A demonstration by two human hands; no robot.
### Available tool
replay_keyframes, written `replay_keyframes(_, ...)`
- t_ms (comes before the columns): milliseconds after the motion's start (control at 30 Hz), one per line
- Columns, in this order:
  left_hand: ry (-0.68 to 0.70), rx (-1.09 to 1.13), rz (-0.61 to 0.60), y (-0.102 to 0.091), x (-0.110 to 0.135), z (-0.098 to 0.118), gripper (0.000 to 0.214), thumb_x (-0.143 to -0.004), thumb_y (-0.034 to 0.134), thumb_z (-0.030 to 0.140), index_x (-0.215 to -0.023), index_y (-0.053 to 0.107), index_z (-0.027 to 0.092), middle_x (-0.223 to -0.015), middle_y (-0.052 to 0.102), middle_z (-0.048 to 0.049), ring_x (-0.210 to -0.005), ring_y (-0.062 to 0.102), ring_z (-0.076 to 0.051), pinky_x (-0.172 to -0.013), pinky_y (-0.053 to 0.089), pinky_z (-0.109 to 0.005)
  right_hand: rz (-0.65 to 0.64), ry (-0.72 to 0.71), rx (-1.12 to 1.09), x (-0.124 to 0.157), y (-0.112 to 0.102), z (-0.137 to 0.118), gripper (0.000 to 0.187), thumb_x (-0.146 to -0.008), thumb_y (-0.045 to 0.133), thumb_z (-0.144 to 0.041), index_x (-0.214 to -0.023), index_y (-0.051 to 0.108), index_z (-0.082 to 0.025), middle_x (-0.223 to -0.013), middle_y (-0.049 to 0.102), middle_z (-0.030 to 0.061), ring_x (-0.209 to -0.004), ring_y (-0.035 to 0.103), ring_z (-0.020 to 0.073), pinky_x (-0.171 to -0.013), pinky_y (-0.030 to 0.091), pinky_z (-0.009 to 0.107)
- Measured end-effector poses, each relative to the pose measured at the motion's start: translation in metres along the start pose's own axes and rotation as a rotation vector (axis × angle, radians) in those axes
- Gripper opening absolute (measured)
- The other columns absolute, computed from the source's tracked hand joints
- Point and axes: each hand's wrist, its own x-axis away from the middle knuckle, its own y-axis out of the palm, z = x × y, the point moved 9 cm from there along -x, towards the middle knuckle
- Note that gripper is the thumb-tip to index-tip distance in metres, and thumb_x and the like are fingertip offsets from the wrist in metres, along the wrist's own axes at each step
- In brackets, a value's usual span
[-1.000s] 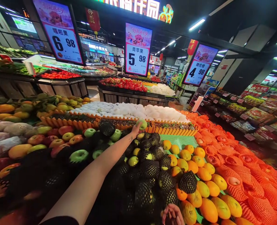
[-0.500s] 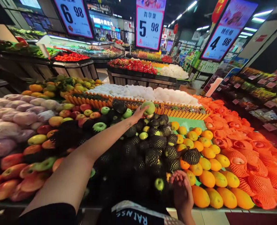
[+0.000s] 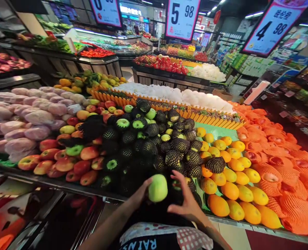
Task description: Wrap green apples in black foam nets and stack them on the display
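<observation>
Apple (image 3: pixel 158 188), green and bare-skinned, sits in the left hand (image 3: pixel 142 193), held against its left side; the fruit hides part of the grip, so I cannot tell where every finger lies. It stands over the near edge of the display, in front of the wearer's body and just to the right of the left hand's visible digit. The right hand (image 3: pixel 185 199) is wide, thumb and forefinger spread and curved toward the fruit, with a gap between; it holds nothing visible and lies just right of the apple.

Beyond both hands rises a dark heap of green apples in black foam nets (image 3: pixel 172 158). Oranges (image 3: pixel 231 192) lie to the right of the right hand, one black-netted piece (image 3: pixel 215 164) resting among them, and fruit in orange-red foam nets (image 3: pixel 281 173) spreads farther right. Red-and-yellow apples (image 3: pixel 64 164) are piled to the left of the heap, with film-wrapped fruit (image 3: pixel 39 118) past them. Orange picket edging (image 3: pixel 213 118) runs behind, before white-netted fruit (image 3: pixel 166 92).
</observation>
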Motion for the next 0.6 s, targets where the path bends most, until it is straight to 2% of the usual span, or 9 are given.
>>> replay_keyframes(33, 0.005, -0.007, 0.023, 0.004, 0.002, -0.012, 0.075, -0.074, 0.051, 0.08, -0.098, 0.071, 0.012, -0.065, 0.069, -0.0067, -0.05, 0.056, -0.015, -0.043, 0.035, -0.024, -0.106, -0.015, 0.059, 0.001, 0.02, 0.002, 0.113, -0.059, 0.092, -0.048, -0.153, 0.03, -0.031, -0.16, 0.034, 0.0133, -0.143, 0.039, 0.0362, -0.115, 0.038, 0.052)
replay_keyframes(100, 0.026, -0.022, 0.076, 0.009, 0.007, -0.026, 0.078, -0.072, 0.049, 0.085, -0.088, 0.072, 0.011, -0.059, 0.066, -0.0062, -0.045, 0.051, -0.014, -0.041, 0.034, -0.025, -0.217, -0.034, 0.144, 0.003, 0.044, 0.008, 0.119, -0.057, 0.094, -0.044, -0.154, 0.028, -0.028, -0.158, 0.038, 0.0151, -0.144, 0.039, 0.0371, -0.118, 0.034, 0.055)
replay_keyframes(200, 0.088, -0.041, 0.082, 0.017, 0.019, -0.027, 0.08, -0.066, 0.047, 0.092, -0.068, 0.066, 0.014, -0.047, 0.056, -0.0026, -0.037, 0.041, -0.011, -0.038, 0.029, -0.026, -0.29, -0.005, 0.231, 0.0, 0.052, 0.019, 0.108, -0.061, 0.092, -0.039, -0.152, 0.035, -0.028, -0.15, 0.05, 0.0137, -0.136, 0.05, 0.0357, -0.115, 0.039, 0.055)
replay_keyframes(333, 0.199, -0.101, 0.051, 0.023, 0.036, -0.022, 0.074, -0.069, 0.045, 0.091, -0.06, 0.064, 0.02, -0.048, 0.057, -0.0038, -0.039, 0.045, -0.013, -0.04, 0.032, -0.03, -0.398, -0.065, 0.27, -0.008, 0.053, 0.016, 0.104, -0.054, 0.094, -0.036, -0.146, 0.045, -0.032, -0.142, 0.059, 0.0107, -0.127, 0.059, 0.0366, -0.109, 0.048, 0.053)
replay_keyframes(433, 0.18, -0.128, 0.071, 0.015, 0.038, -0.035, 0.074, -0.07, 0.039, 0.092, -0.056, 0.064, 0.024, -0.047, 0.057, -0.0037, -0.038, 0.045, -0.015, -0.04, 0.033, -0.034, -0.402, -0.156, 0.247, -0.011, 0.059, 0.007, 0.1, -0.053, 0.093, -0.04, -0.143, 0.049, -0.032, -0.136, 0.062, 0.0112, -0.124, 0.06, 0.0375, -0.104, 0.052, 0.052)
replay_keyframes(533, 0.131, -0.144, 0.108, -0.002, 0.037, -0.049, 0.077, -0.072, 0.033, 0.093, -0.055, 0.063, 0.024, -0.045, 0.055, -0.0031, -0.036, 0.044, -0.015, -0.04, 0.033, -0.034, -0.392, -0.193, 0.28, -0.009, 0.071, 0.005, 0.101, -0.053, 0.093, -0.043, -0.143, 0.048, -0.029, -0.132, 0.064, 0.0127, -0.12, 0.063, 0.0374, -0.1, 0.055, 0.052)
replay_keyframes(600, 0.135, -0.173, 0.109, -0.012, 0.038, -0.048, 0.078, -0.076, 0.032, 0.091, -0.058, 0.063, 0.022, -0.046, 0.057, -0.003, -0.039, 0.047, -0.015, -0.042, 0.035, -0.032, -0.38, -0.211, 0.317, -0.007, 0.08, 0.004, 0.102, -0.054, 0.092, -0.044, -0.144, 0.046, -0.026, -0.131, 0.064, 0.0146, -0.117, 0.065, 0.0374, -0.097, 0.056, 0.052)
